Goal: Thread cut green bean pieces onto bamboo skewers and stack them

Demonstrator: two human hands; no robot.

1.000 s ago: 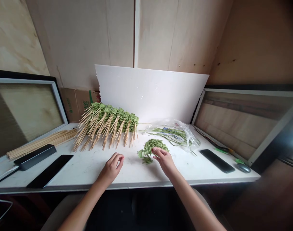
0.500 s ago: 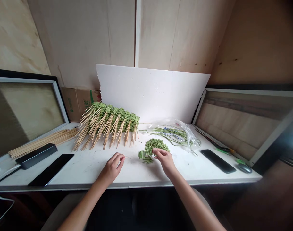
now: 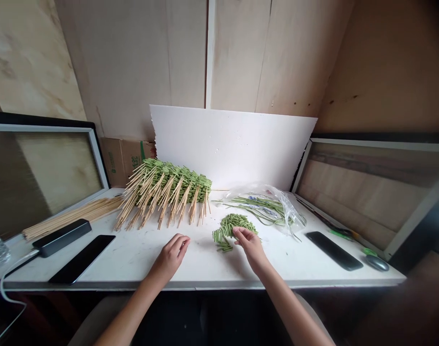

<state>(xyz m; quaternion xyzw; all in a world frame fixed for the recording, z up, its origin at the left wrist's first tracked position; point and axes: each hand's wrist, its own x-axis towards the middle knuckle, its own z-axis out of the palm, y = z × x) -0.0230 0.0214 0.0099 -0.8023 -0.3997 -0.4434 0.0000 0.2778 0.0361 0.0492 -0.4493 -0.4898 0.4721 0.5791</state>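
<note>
My left hand (image 3: 173,254) is closed over the table, thumb and fingertips pressed together. Anything between them is too small to make out. With thumb and fingers pinched, my right hand (image 3: 249,244) grips the right end of a row of short green stem pieces (image 3: 222,234), which look like cut garlic scapes lined up side by side. Any stick through them cannot be made out. Behind that hand lies a heap of loose cut pieces (image 3: 237,220), partly hidden by my fingers. A few stray pieces (image 3: 225,245) lie just in front of the row.
Stacked skewers of green pieces (image 3: 176,178) stand at back left, bare ends toward me. Bamboo sticks (image 3: 73,216), a black box (image 3: 63,237) and a dark phone (image 3: 82,259) lie left. A plastic bag with long stems (image 3: 266,204), another phone (image 3: 334,250) and a mouse (image 3: 377,262) are right.
The view has tilted slightly, so the table things sit a little lower and farther right. Both hands keep nearly the same pose, the right still pinching at the row of pieces.
</note>
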